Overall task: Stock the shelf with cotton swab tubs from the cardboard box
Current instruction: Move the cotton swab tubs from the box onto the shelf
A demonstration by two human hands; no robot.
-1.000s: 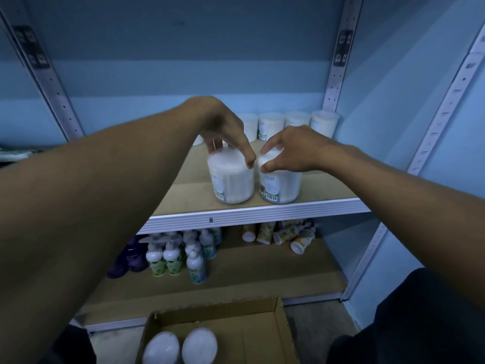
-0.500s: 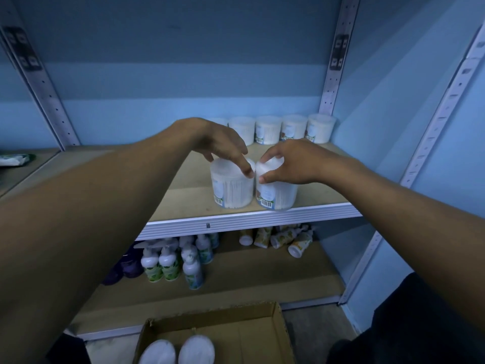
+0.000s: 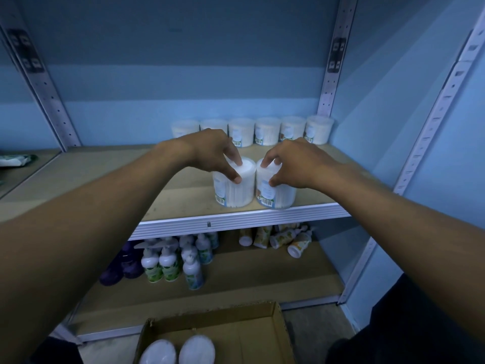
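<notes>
Two clear cotton swab tubs stand side by side near the front edge of the wooden shelf. My left hand grips the lid of the left tub with fingers and thumb. My right hand grips the lid of the right tub the same way. A row of several tubs lines the back of the shelf against the wall. At the bottom, the open cardboard box holds two more tubs, seen from above.
The lower shelf carries pump bottles, purple bottles and tipped tubes. Perforated metal uprights stand at the back, another upright on the right. Blue walls close in behind and right.
Both hands have stayed on the two front tubs, pressed together near the shelf's front edge. The view has tilted up, so more of the back row shows.
</notes>
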